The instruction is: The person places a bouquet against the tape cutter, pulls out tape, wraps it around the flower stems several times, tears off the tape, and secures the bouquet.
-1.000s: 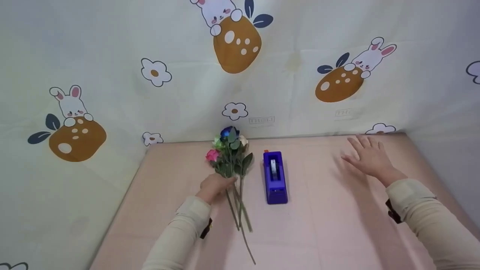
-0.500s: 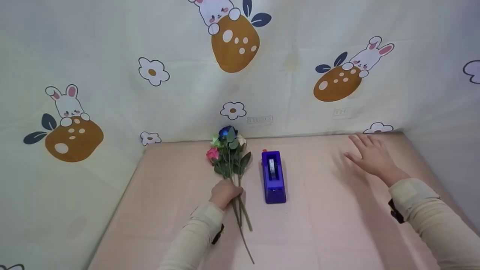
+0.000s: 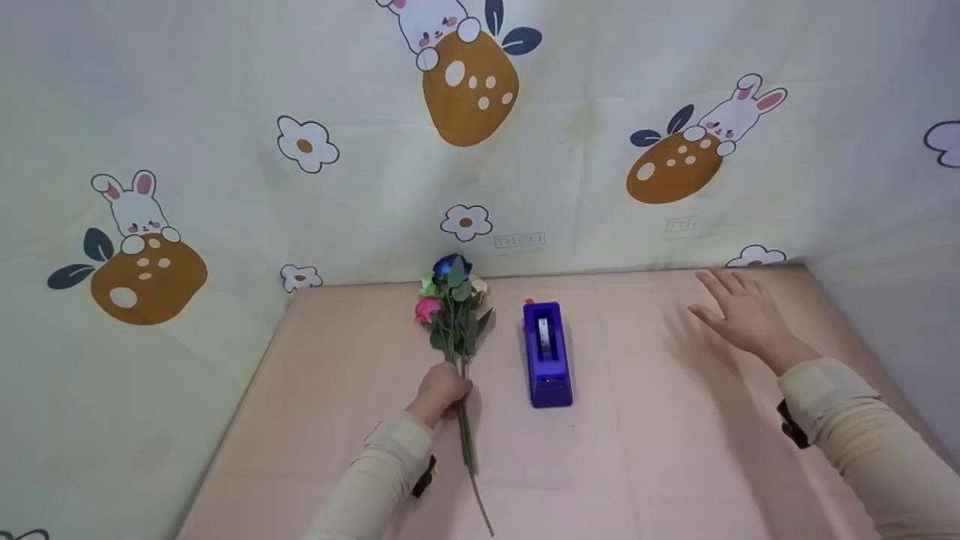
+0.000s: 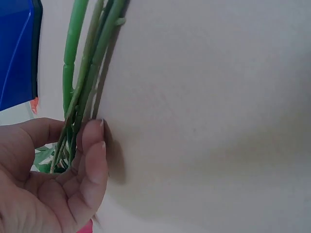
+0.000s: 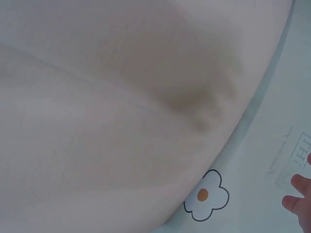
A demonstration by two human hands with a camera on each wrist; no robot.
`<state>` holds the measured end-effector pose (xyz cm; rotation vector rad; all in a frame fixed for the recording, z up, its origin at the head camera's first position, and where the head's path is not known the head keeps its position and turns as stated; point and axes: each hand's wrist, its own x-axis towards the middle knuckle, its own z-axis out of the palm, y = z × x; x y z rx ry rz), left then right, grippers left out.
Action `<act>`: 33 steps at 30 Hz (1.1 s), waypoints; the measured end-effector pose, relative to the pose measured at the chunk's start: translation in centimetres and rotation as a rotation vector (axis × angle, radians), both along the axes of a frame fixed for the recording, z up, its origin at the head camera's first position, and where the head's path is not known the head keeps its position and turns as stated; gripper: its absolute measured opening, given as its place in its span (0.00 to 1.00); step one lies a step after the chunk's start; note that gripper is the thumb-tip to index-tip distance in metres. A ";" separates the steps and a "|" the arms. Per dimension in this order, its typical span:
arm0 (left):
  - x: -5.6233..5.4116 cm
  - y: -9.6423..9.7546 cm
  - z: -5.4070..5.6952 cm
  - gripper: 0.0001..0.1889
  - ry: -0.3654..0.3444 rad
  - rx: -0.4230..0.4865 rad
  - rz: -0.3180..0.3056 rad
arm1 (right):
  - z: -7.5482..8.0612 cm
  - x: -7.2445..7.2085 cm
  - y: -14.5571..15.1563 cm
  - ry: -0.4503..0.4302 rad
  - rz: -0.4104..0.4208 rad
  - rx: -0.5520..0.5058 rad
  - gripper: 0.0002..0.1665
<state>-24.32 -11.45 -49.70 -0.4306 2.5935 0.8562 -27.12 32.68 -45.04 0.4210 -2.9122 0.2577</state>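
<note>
In the head view, a bunch of flowers (image 3: 456,307) with blue, pink, pale green and cream blooms lies left of centre, heads toward the wall. My left hand (image 3: 442,386) holds its stems just below the leaves. The left wrist view shows fingers and thumb curled round several green stems (image 4: 87,63). To the right of the bunch stands a blue tape dispenser (image 3: 549,356) with a tape roll in it. My right hand (image 3: 746,315) hovers over the table's far right with fingers spread, holding nothing; only its fingertips (image 5: 301,184) show in the right wrist view.
A pale pink cloth covers the table (image 3: 637,450). Behind and at the sides rises a light wall covering (image 3: 360,210) printed with rabbits and flowers, meeting the table's back edge. One stem runs out longer than the others toward the front.
My left hand has slid down the stems and closed round them, then shifted slightly left. The spread stems are gathered into a narrow bundle. My right hand has barely moved.
</note>
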 end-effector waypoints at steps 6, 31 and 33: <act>-0.3 -0.5 0.0 0.05 -0.010 0.078 -0.022 | 0.0 0.0 0.0 0.005 -0.002 0.009 0.38; 1.0 -0.7 0.4 0.18 0.222 0.158 -0.072 | -0.4 0.1 0.0 0.021 0.021 0.002 0.33; 1.1 -0.6 0.4 0.20 0.267 0.157 -0.047 | -0.5 0.2 0.0 0.025 0.020 -0.001 0.32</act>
